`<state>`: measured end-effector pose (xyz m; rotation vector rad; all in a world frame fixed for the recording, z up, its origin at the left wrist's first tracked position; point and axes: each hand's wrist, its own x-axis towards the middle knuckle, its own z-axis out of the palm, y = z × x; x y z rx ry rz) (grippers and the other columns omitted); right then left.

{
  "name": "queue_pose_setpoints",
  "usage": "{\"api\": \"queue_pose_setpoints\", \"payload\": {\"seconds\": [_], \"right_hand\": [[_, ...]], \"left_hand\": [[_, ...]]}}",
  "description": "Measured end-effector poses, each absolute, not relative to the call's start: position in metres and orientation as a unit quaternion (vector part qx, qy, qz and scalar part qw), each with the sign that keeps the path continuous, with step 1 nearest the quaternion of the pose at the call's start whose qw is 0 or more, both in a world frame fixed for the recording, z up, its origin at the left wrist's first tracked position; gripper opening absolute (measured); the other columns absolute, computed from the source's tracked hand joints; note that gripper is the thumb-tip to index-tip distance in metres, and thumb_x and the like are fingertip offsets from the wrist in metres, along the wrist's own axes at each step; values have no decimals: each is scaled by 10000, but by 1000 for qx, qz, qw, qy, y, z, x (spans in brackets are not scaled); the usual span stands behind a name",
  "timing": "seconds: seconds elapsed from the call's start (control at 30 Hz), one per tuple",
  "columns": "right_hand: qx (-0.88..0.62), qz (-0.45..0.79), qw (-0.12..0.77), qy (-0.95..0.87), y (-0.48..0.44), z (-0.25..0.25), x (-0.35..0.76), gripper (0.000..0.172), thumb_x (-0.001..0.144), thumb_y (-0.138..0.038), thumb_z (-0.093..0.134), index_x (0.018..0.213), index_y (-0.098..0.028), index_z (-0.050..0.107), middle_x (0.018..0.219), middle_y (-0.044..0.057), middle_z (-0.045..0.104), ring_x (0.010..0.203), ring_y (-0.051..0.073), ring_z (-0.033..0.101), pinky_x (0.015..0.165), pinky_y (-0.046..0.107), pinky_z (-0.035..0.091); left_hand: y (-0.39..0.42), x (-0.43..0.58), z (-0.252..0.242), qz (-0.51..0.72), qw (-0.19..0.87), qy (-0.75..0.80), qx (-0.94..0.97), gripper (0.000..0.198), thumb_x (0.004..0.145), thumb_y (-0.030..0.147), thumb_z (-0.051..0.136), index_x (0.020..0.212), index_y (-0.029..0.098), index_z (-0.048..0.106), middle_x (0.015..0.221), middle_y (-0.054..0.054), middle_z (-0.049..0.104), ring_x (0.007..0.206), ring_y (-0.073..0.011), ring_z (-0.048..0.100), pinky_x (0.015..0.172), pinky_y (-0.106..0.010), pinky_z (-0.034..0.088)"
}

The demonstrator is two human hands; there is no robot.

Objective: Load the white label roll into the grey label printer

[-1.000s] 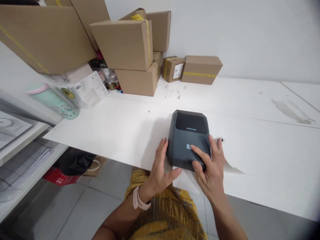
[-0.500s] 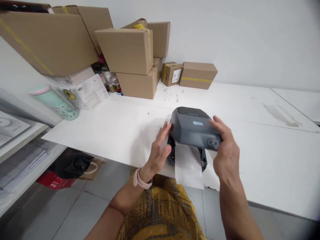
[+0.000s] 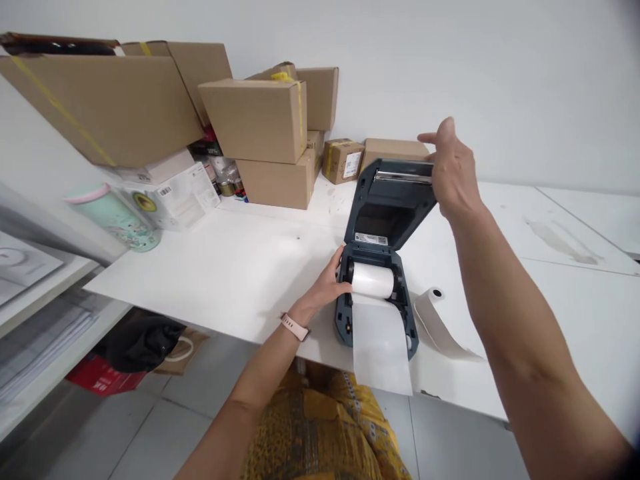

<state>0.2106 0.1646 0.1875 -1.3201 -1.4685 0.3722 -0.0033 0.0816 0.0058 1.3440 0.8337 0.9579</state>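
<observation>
Printer: one roll-fed printer (image 3: pixel 370 253), dark blue-grey matte plastic, chamfered corners, on the smooth white table (image 3: pixel 240 253) near its front edge. Hinged lid (image 3: pixel 390 200) stands raised; shiny metal bar (image 3: pixel 403 177) along its free edge, one printed label (image 3: pixel 370 239) inside near the hinge.

Paper: two rolls. White cylinder roll (image 3: pixel 373 280) seated in the base, flat strip (image 3: pixel 383 350) running out the front past the table edge. Loose roll (image 3: pixel 431 317) lies just right of the base, black core, curled tail.

Left hand (image 3: pixel 327 287): against the base's left side, thumb parted from fingers, thumb tip by the seated roll. One pale pink wristband (image 3: pixel 295 327).

Right hand (image 3: pixel 455 173): at the lid's upper right corner, one finger poking out beyond; other fingers partly hidden, can't tell if pinching.

Back: one small taped carton (image 3: pixel 345 161), one tumbler (image 3: pixel 113 217), mint, cylindrical.
</observation>
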Motion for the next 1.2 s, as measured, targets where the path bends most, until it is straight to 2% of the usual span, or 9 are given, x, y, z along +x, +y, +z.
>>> {"api": "queue_pose_setpoints", "payload": {"seconds": [0.23,0.33,0.43,0.53,0.7,0.83,1.0,1.1,1.2], "right_hand": [[-594,180,491,-611,195,188,217,711,897,-849,212,1203,-377,646,1379,14,641,1244,286,544,1055,513,441],[-542,36,531,-650,164,183,210,635,985,-709,295,1393,-270,506,1446,85,578,1220,241,572,1091,449,447],[-489,-110,533,-681,118,164,200,442,1025,-576,358,1251,-279,595,1294,108,656,1166,248,599,1040,437,486],[-471,-51,367,-800,86,133,196,344,994,-535,445,1004,-287,684,1014,83,745,982,275,675,851,456,530],[-485,104,31,-868,88,91,200,540,914,-539,557,1377,-260,571,1210,111,737,1021,322,719,788,425,538],[-502,153,-71,-848,105,81,196,721,802,-510,688,1450,-247,514,1206,135,735,1062,359,709,869,452,533],[-442,259,-11,-859,112,92,205,818,698,-483,767,1440,-255,510,1260,92,714,1058,309,708,882,421,568],[-376,326,99,-862,104,111,232,862,665,-474,799,1456,-298,503,1384,63,655,1154,283,687,930,392,579],[-396,340,260,-812,91,125,266,1035,584,-553,860,1505,-309,455,1288,87,711,1062,311,728,845,412,604]], "left_hand": [[76,-1,18,422,592,390,565,1046,671,165,631,1627,192,207,1691,-127,293,1549,-315,302,1262,-442,280],[77,0,13,418,576,400,578,1009,701,169,618,1624,195,211,1668,-133,340,1519,-305,365,1224,-430,350],[80,1,4,428,554,402,590,973,707,164,611,1609,201,247,1633,-128,406,1480,-294,429,1174,-406,416],[80,2,-1,431,516,428,604,935,717,165,612,1590,226,286,1617,-106,439,1431,-285,497,1139,-402,451],[69,-2,9,360,411,535,645,884,819,253,597,1620,269,222,1556,-110,527,1290,-313,628,1066,-451,501],[64,-4,19,322,364,558,672,931,826,238,575,1646,245,133,1456,-126,627,1132,-312,713,998,-446,525],[65,-4,18,334,373,557,663,960,816,218,571,1652,257,101,1469,-128,617,1099,-307,727,960,-436,538],[65,-5,14,349,392,548,651,958,821,240,587,1650,258,109,1484,-122,604,1141,-303,714,984,-444,534],[66,-5,14,350,403,545,647,950,813,252,603,1644,240,144,1467,-105,623,1136,-292,718,1024,-447,522]]}}
